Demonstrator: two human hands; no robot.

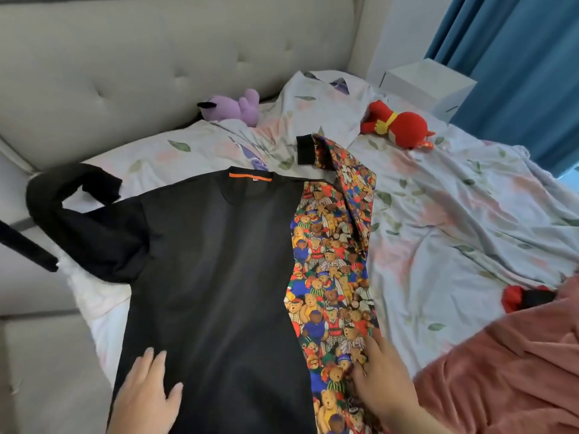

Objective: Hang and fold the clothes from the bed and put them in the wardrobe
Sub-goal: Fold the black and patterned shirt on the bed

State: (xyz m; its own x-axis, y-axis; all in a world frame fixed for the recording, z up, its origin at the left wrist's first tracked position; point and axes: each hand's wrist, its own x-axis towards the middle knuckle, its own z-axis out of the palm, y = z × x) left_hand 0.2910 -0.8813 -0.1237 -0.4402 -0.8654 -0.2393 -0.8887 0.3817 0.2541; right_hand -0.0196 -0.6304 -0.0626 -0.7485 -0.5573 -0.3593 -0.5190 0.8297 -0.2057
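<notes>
Where the head view looks down, you have a bed (438, 220) under a pale sheet printed with leaves and pink blotches, rumpled toward the right, with a grey tufted headboard (131, 64) along the far left. A blue curtain (517, 73) hangs at the far right, and a white box (429, 86) stands just in front of it. A purple plush toy (233, 107) lies against the headboard, a red plush toy (398, 125) lies to its right on the sheet, and a pink blanket (507, 371) is heaped at the near right. The sweatshirt (219, 277) lies flat in the middle of the bed, collar toward the far side, black on the left and printed with teddy bears on the right; its black sleeve curls off to the left, and the printed sleeve is folded up beside the body with its black cuff at the far end. A small red and black thing (526, 297) pokes out by the blanket, too hidden to name, and a dark strap-like shape at the left edge is cut off. Your wrists and the garment's hem run out of the bottom of the frame. Your left hand (144, 399) lies flat with fingers spread on the black half near the hem. Your right hand (382, 380) rests with fingers nearly straight on the printed half, gripping nothing that you can see.
</notes>
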